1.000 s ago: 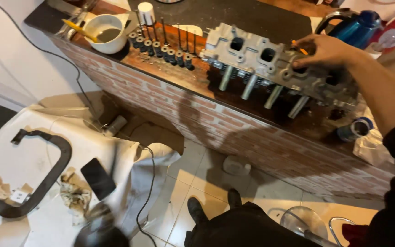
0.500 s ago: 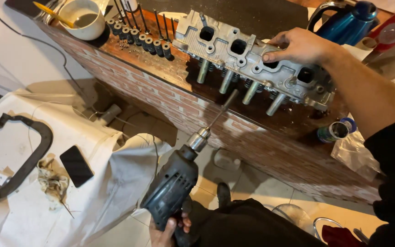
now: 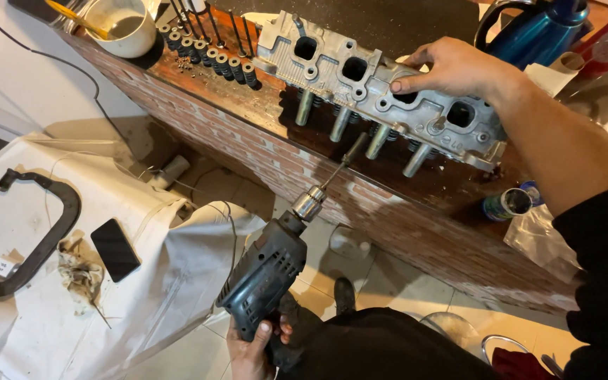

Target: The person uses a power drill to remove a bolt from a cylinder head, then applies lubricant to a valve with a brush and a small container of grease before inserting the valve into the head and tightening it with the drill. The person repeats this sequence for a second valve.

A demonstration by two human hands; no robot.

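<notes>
An aluminium cylinder head lies on a brick-faced counter, its round tubes pointing toward me. My right hand rests flat on its top, holding it steady. My left hand grips the handle of a dark electric drill. The drill's long bit points up at the tubes near the middle of the head, its tip close to them. A row of dark valve springs stands on the counter left of the head.
A white bowl with a yellow-handled tool sits at the counter's far left. A blue can lies at the counter's front right, a blue jug behind. On the floor, a white cloth holds a phone and a black gasket.
The drill came up into view in my left hand and its bit now reaches the head's tubes. My right hand stayed on the head.
</notes>
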